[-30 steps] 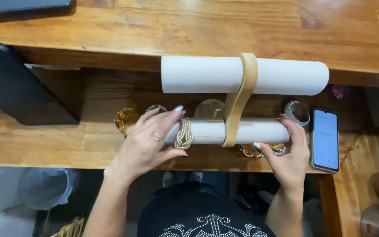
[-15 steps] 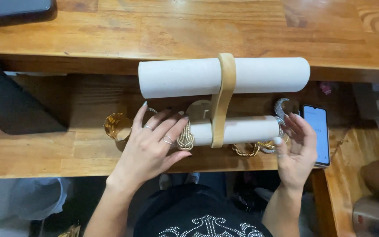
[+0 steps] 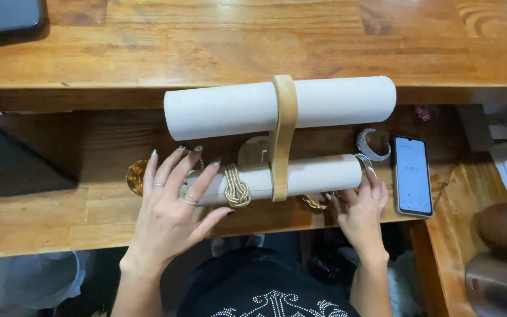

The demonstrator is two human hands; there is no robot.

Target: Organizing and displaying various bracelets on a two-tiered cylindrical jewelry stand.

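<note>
From the head camera, the left hand (image 3: 168, 214) lies flat with its fingers (image 3: 178, 169) spread apart, the tips resting on the left end of the lower white roll (image 3: 315, 175) of a two-tier bracelet stand. Just right of those fingertips a gold knotted bracelet (image 3: 237, 188) wraps the roll. Beyond the outer finger, a gold cuff (image 3: 136, 176) lies on the wooden surface (image 3: 42, 211). The right hand (image 3: 360, 214) is at the roll's right end, its fingers (image 3: 364, 183) loosely apart and touching the end, where a thin silvery bangle (image 3: 366, 163) sits; whether they pinch it I cannot tell. A gold piece (image 3: 313, 203) shows just left of that hand, under the roll. Above both hands, the larger upper roll (image 3: 224, 110) is joined by a tan upright band (image 3: 284, 135). Right of the right fingers lie a glittery silver cuff (image 3: 372, 147) and a phone (image 3: 413, 175).
</note>
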